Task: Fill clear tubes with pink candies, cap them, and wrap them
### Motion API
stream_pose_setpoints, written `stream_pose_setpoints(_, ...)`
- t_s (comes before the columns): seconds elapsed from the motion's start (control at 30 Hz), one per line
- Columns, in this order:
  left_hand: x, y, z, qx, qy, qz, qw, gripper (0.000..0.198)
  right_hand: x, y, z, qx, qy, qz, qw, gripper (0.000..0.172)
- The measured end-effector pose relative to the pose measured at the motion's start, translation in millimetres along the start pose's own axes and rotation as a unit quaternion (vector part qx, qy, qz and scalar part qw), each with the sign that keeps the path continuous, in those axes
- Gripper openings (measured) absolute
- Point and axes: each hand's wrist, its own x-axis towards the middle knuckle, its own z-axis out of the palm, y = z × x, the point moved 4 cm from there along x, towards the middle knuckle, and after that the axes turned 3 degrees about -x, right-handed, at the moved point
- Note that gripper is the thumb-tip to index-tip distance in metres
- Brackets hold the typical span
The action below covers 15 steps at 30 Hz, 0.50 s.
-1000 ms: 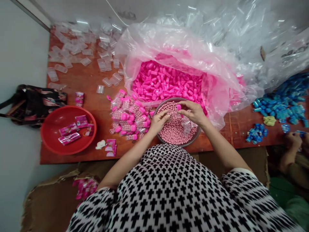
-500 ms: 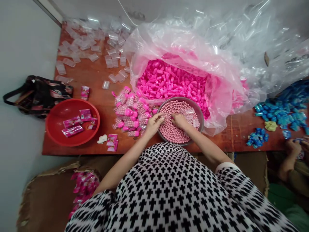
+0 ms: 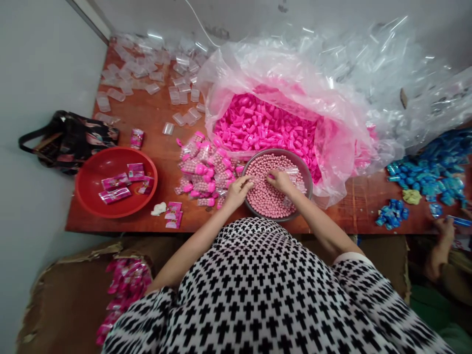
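A metal bowl full of small pink balls stands at the table's near edge. My left hand rests at the bowl's left rim, its fingers curled together over the balls. My right hand lies on the balls in the middle of the bowl with its fingers pinched. What either hand holds is too small to name. A heap of ball-filled clear bottles with pink caps lies just left of the bowl. Behind the bowl an open plastic bag holds loose pink caps.
A red bowl with pink packets sits at the left, and empty clear bottles are scattered at the far left. Blue items lie at the right near another person's hand. A black bag hangs off the left edge.
Both hands came down from above the bowl, where they held a clear bottle and a pink cap, onto the balls. The view has shifted slightly.
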Motion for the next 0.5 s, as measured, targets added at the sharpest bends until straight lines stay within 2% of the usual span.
stream_pose_setpoints(0.07,1.1,3.0,4.2,0.032,-0.004,0.014,0.999,0.027,-9.3,4.5,-17.5,0.097,0.068,-0.001,0.993,0.028)
stream_pose_setpoints(0.13,3.4,5.9,11.6,0.051,-0.018,0.029,0.998,0.025,-20.6,2.7,-37.0,0.224,0.124,-0.04,0.966,0.026)
stream_pose_setpoints(0.2,6.3,8.9,20.3,0.05,-0.035,0.046,0.997,0.025,-31.0,-6.6,-53.5,0.292,0.128,-0.106,0.942,0.024)
stream_pose_setpoints(0.3,9.8,13.9,30.6,0.022,-0.051,0.073,0.996,0.026,-41.6,-21.0,-67.7,0.299,0.099,-0.163,0.935,0.023)
stream_pose_setpoints(0.37,11.1,16.4,33.8,-0.001,-0.053,0.079,0.995,0.026,-45.5,-21.5,-70.6,0.308,0.11,-0.147,0.933,0.026)
stream_pose_setpoints(0.5,11.0,15.7,33.7,-0.064,-0.045,0.043,0.996,0.028,-50.7,-2.7,-60.4,0.349,0.139,-0.036,0.926,0.038)
